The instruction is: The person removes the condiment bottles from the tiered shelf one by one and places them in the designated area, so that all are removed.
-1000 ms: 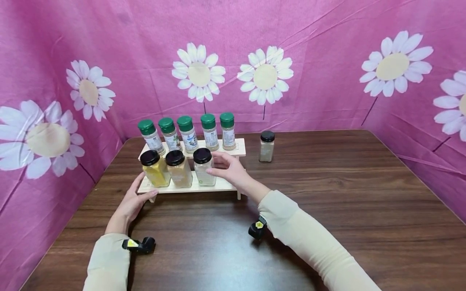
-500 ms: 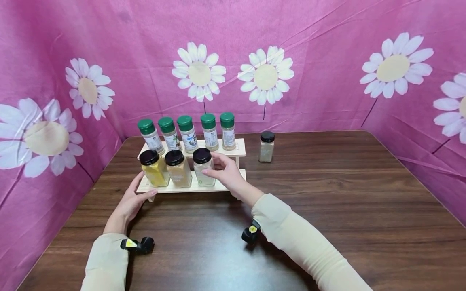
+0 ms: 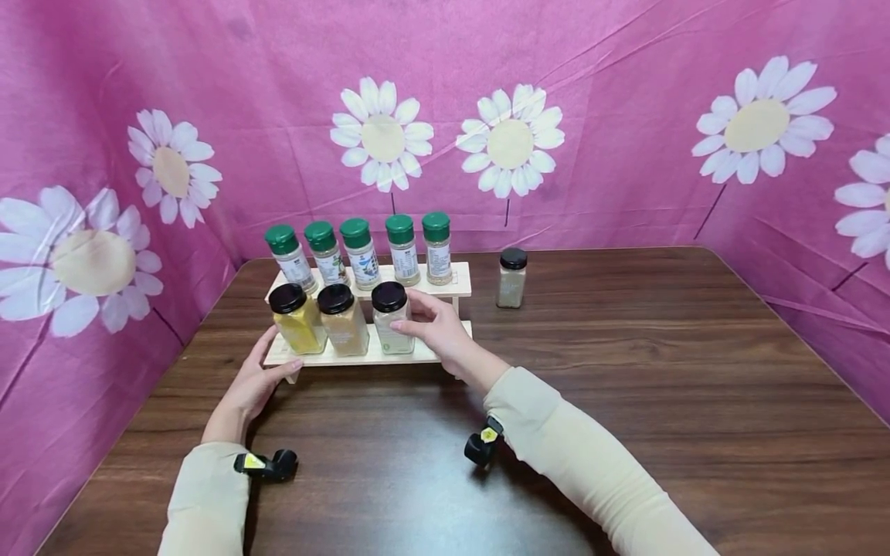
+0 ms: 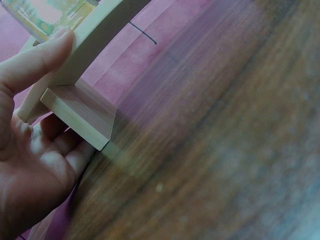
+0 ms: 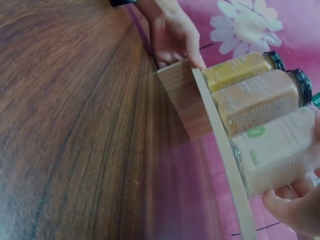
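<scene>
A two-tier wooden spice rack (image 3: 378,357) stands on the table. My left hand (image 3: 252,386) holds its left end, the thumb on the front edge of the lower shelf and the fingers around the end, as the left wrist view shows. On that shelf a yellow spice jar (image 3: 302,328) and a tan spice jar (image 3: 344,332) stand side by side. My right hand (image 3: 445,332) grips a pale spice jar (image 3: 393,330) to their right, thumb at its front and fingers behind. In the right wrist view the pale jar's base (image 5: 242,167) is at the shelf board.
Several green-capped spice bottles (image 3: 361,266) line the upper shelf (image 3: 460,279). Another black-lidded jar (image 3: 511,284) stands apart on the brown table (image 3: 626,347), right of the rack. A pink flowered cloth (image 3: 445,46) hangs behind and at the sides.
My right wrist and thumb have shifted slightly left around the pale jar, which has hardly moved on the shelf. The left hand keeps its place on the rack.
</scene>
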`<state>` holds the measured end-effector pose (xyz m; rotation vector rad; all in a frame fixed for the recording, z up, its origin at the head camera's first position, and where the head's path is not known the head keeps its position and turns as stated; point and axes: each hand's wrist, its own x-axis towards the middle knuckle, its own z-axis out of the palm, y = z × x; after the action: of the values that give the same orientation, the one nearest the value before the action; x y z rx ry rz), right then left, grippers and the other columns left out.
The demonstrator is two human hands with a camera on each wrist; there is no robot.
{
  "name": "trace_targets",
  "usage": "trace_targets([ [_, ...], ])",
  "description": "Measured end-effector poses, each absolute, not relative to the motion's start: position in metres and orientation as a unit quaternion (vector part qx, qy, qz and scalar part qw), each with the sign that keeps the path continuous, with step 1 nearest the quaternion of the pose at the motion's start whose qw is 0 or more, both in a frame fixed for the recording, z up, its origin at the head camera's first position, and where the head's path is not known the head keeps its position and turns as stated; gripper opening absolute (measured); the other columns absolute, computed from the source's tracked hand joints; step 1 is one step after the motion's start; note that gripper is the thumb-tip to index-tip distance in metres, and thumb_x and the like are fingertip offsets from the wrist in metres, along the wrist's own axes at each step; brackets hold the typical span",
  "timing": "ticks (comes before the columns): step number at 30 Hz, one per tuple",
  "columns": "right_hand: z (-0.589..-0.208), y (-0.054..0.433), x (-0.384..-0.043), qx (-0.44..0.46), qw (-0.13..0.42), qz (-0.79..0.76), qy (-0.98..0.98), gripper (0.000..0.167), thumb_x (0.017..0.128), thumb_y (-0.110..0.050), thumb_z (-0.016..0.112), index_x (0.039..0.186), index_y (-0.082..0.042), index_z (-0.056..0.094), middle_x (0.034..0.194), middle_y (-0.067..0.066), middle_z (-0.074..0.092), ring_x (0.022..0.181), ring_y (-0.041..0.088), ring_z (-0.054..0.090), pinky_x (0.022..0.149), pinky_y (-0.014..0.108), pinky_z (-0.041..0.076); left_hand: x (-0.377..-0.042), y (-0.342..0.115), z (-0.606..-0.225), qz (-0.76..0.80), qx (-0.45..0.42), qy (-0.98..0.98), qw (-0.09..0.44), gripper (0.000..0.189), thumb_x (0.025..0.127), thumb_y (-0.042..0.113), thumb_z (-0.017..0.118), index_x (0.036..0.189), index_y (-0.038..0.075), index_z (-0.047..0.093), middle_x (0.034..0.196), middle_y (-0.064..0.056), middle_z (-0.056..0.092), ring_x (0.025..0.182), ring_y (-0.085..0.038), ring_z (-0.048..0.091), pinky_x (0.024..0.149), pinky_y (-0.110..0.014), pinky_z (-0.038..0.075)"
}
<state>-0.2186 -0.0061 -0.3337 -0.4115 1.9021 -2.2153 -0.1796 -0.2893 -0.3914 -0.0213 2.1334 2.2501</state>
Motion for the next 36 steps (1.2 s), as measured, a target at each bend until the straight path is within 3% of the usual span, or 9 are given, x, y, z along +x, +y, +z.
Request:
trace_targets([
  [15,-0.326,0.007,-0.214,-0.134,0.096,-0.763,0.625,0.051,0.072,0.009,0.062,0.12,-0.001,0.049,0.104,0.016,0.057,0.089,0.018,0.054,0.079,0.03,0.043,-0.179,-0.29,-0.387,0.729,-0.01,0.684,0.022,0.085,0.078,-0.005,0.057,0.14,0.017,0.003,0.137,-0.012,0.012,0.118,-0.016,0.023,0.093,-0.021,0.025],
  [25,-0.322,0.025,-0.213,-0.136,0.097,-0.752,0.637,0.052,0.072,0.009,0.062,0.121,-0.002,0.048,0.107,0.017,0.055,0.092,0.021,0.053,0.079,0.031,0.043,-0.18,-0.292,-0.389,0.732,-0.003,0.681,0.018,0.084,0.078,-0.005,0.057,0.14,0.018,0.004,0.136,-0.011,0.014,0.117,-0.015,0.024,0.088,-0.018,0.028],
  [36,-0.319,0.056,-0.205,-0.157,0.123,-0.746,0.635,0.05,0.075,0.006,0.059,0.123,0.001,0.045,0.107,0.015,0.055,0.091,0.02,0.053,0.08,0.037,0.042,-0.179,-0.29,-0.392,0.722,-0.006,0.691,0.029,0.086,0.077,0.0,0.06,0.14,0.018,0.004,0.139,-0.016,0.006,0.121,-0.021,0.018,0.096,-0.026,0.022],
])
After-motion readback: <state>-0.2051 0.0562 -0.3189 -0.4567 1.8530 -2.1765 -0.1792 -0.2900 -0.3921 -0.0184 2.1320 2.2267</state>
